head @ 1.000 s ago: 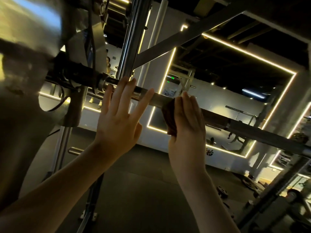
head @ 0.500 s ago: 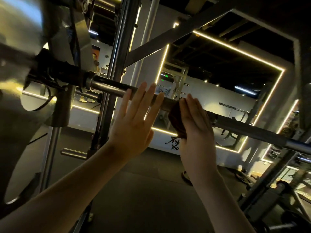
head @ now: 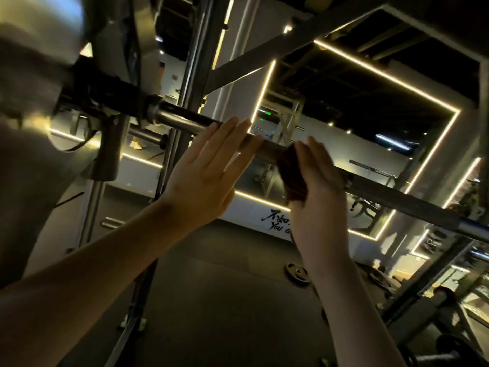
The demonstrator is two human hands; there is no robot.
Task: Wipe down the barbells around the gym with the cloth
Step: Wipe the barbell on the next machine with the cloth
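One head-worn wide-angle camera faces forward, close up to the barbell [head: 182, 120].

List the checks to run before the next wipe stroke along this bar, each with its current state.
1. Cloth wrapped over the barbell: ok.
2. Right hand holds the cloth against the bar: ok.
3. Left hand rests on the bar with straight fingers, beside the cloth: ok.
4. Path leftward along the bar: not ok, the left hand lies in it.
5. Bar seated firmly in the rack: cannot tell, that end is blurred.
6. Cloth clean enough: cannot tell, the light is dim.
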